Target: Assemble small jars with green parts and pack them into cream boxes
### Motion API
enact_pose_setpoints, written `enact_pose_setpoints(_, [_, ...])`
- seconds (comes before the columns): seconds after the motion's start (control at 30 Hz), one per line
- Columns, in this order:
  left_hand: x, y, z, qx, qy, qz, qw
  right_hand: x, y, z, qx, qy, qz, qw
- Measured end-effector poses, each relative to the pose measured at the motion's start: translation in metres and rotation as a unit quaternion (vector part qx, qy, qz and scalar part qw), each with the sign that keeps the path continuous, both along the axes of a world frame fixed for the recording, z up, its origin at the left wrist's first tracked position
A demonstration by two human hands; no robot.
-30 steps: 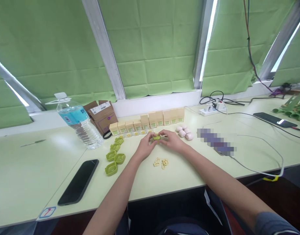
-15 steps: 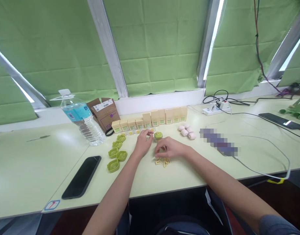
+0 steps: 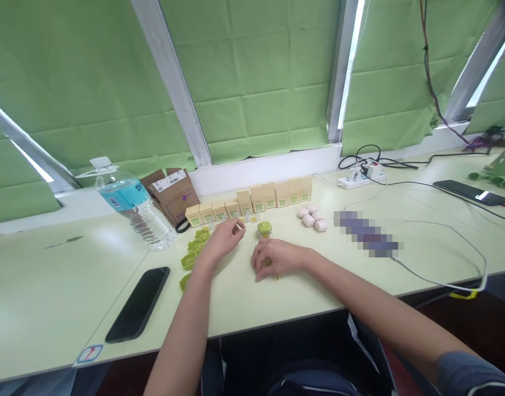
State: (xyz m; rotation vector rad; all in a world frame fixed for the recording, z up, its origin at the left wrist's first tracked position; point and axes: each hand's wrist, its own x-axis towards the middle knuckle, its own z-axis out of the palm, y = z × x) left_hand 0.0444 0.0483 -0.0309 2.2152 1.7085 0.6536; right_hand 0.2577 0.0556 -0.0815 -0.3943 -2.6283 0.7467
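My right hand [image 3: 281,258] is low over the small pale-yellow loops [image 3: 277,278], its fingers bent and drawn together. It covers most of the loops, and whatever lies between its fingertips is hidden. Just beyond it stands a small clear jar with a green lid [image 3: 264,227]. To the left, my left hand [image 3: 227,237] hovers with loosely curved fingers apart from the thumb and nothing visible in it. Under and beside that wrist are several green cat-eared trays [image 3: 189,260], partly hidden by my forearm.
Behind the hands stands a row of small beige boxes [image 3: 258,199]. Pale pink capsule-like pieces [image 3: 309,220] lie to the right. At left are a phone [image 3: 137,304], a large water bottle [image 3: 140,212] and a cardboard box [image 3: 175,198]. A power strip [image 3: 361,176] with cables sits at back right.
My left hand has moved left, away from the green-lidded jar, and now overlaps the green trays. My right hand has come nearer and covers more of the yellow loops. The view has shifted slightly.
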Motion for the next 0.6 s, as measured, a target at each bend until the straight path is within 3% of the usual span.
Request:
enact_pose_setpoints(0.13, [-0.029,-0.025,0.031,-0.032,0.047,0.061,0.997,0.000,0.003,-0.002,-0.018,-0.009,-0.010,1.000])
enact_pose_setpoints(0.23, [-0.055,-0.043,0.042,-0.104,0.091,0.103,0.985,0.002,0.003,0.001,-0.033,-0.011,-0.027,0.999])
enact_pose_setpoints(0.47, [-0.109,-0.058,0.025,-0.156,0.114,0.161,0.968,0.009,0.003,0.010,-0.074,0.035,-0.087,0.993])
enact_pose_setpoints(0.6, [-0.125,-0.065,0.012,-0.205,0.056,0.172,0.962,0.012,0.006,0.008,-0.095,0.078,-0.095,0.988])
